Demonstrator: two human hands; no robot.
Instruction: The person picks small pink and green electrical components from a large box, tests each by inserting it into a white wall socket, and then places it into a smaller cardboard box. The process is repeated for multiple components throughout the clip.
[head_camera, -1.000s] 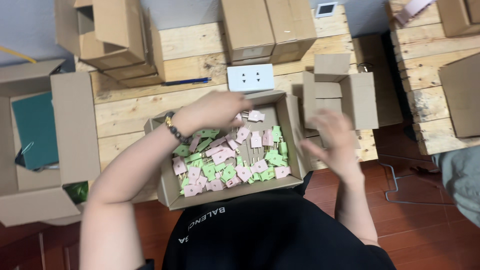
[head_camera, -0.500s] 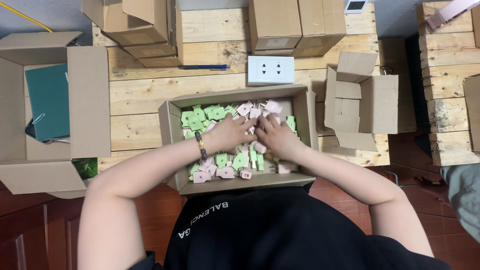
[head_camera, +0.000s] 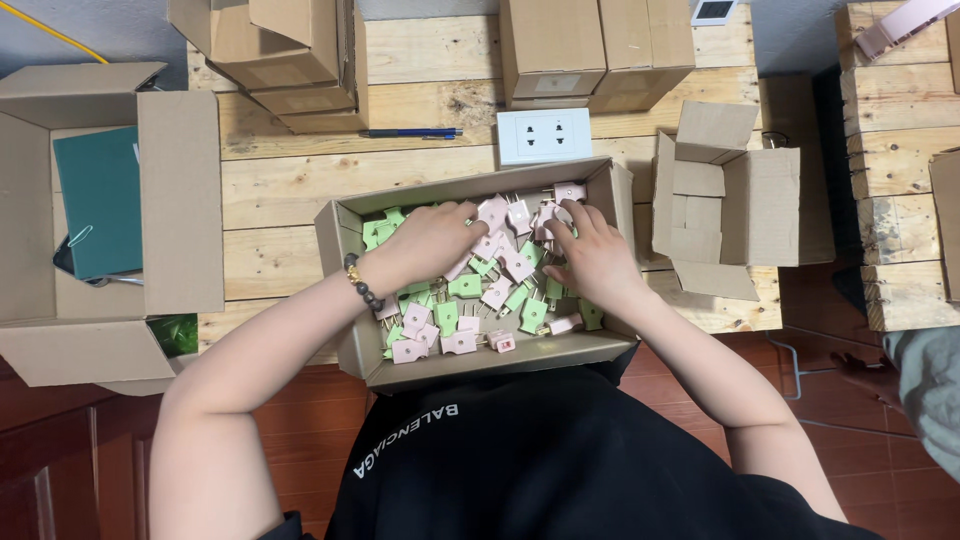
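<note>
The left hand (head_camera: 432, 238) lies palm-down in the upper left part of the open cardboard box (head_camera: 345, 330), its fingers spread over the pink and green plug adapters (head_camera: 470, 300) and curled loosely into the heap; whether it has closed on one piece cannot be told, since the fingertips are buried among them. A dark bead bracelet (head_camera: 361, 284) sits at its wrist. The right hand (head_camera: 597, 255) rests in the upper right part of the same box, fingers reaching toward the far wall, and its fingertips pinch at a pink adapter (head_camera: 568, 192) near the rim; the grip looks light rather than firm.

A second ago the left hand was stretched past the far wall of the box and the right hand hovered out beside its right edge; half a second ago both had come together in the middle of the heap. Now they have drawn apart to the two upper corners, which reads as sorting through the loose pieces.

Just beyond the box lies a white wall socket plate (head_camera: 551, 135) on the wooden pallet table (head_camera: 290, 185), with a blue pen (head_camera: 410, 132) to its left. A small empty carton (head_camera: 725, 205) stands open to the right, a larger one with a green folder (head_camera: 100, 200) to the left
</note>
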